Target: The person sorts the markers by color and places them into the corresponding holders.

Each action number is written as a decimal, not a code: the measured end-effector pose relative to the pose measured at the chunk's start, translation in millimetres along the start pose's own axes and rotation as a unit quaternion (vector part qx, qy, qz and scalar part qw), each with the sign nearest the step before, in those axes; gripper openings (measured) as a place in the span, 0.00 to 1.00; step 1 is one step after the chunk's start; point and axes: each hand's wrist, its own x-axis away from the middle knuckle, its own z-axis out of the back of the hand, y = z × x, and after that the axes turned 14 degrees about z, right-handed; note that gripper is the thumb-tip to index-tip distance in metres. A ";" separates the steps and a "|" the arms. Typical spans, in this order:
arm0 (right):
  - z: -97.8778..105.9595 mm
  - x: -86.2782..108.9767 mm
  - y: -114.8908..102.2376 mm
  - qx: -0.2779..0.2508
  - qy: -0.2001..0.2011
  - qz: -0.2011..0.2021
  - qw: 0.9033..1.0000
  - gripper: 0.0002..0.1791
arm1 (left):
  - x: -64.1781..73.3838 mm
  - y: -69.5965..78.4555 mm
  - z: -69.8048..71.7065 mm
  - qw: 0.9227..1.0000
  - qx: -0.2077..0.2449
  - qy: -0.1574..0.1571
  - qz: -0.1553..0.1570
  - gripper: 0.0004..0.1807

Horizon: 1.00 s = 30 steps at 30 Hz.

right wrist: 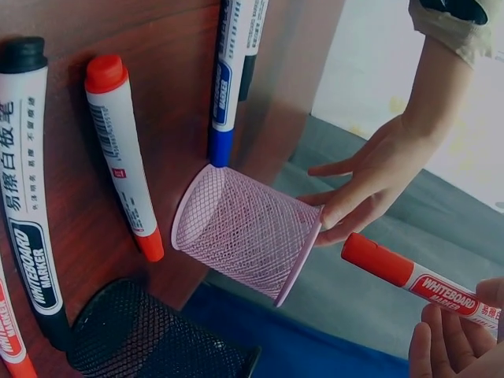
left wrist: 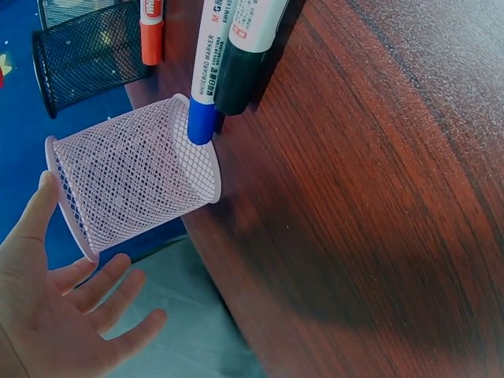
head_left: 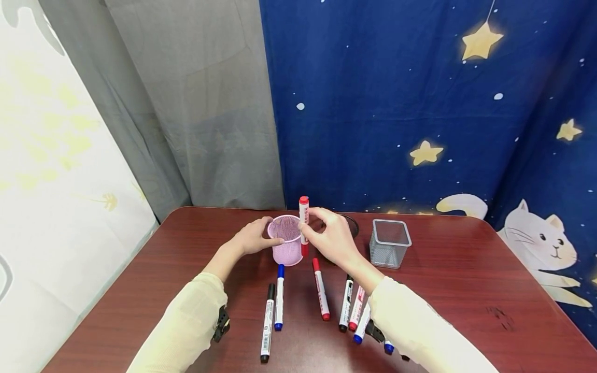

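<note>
We see a blue curtain (head_left: 364, 103) printed with stars hanging behind a dark red table (head_left: 466, 311). Over the table are 2 hands. The right hand (head_left: 333, 238) pinches a raised red marker (head_left: 304, 215); the left hand (head_left: 252, 238) lightly grips the pink mesh cup (head_left: 285, 255) at its rim, thumb and forefinger on it, the other 3 fingers loose. To the right we find a black mesh cup (right wrist: 157, 339), then a grey mesh cup (head_left: 388, 254).

For us, what counts is how the raised red marker stands to the pink mesh cup: nearly upright, long cap down, its axis roughly parallel to the cup's, the cap end just beyond the rim towards the right side and apart from the mesh. The right hand is the nearer to it.

A lying red marker (head_left: 321, 290), a blue marker (head_left: 279, 300) and a black-capped marker (head_left: 267, 326) rest on the table, with more by the right sleeve.

We read "WHITEBOARD MARKER" on the raised red marker and, in the right wrist view, on a thick black marker (right wrist: 33, 181), beside "易擦白板笔".
</note>
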 end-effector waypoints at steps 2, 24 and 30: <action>-0.8 -1.9 2.9 0.003 0.003 0.002 1.000 0.12 | -0.1 0.0 -0.1 1.000 -0.001 -0.001 0.001 0.37; -19.0 -25.3 20.6 0.032 0.016 -0.018 0.999 0.11 | -0.4 0.7 0.7 1.000 0.002 -0.012 0.014 0.37; -24.2 -29.0 22.9 0.034 0.016 -0.027 0.999 0.12 | -0.6 0.7 0.4 1.000 0.000 -0.015 0.020 0.38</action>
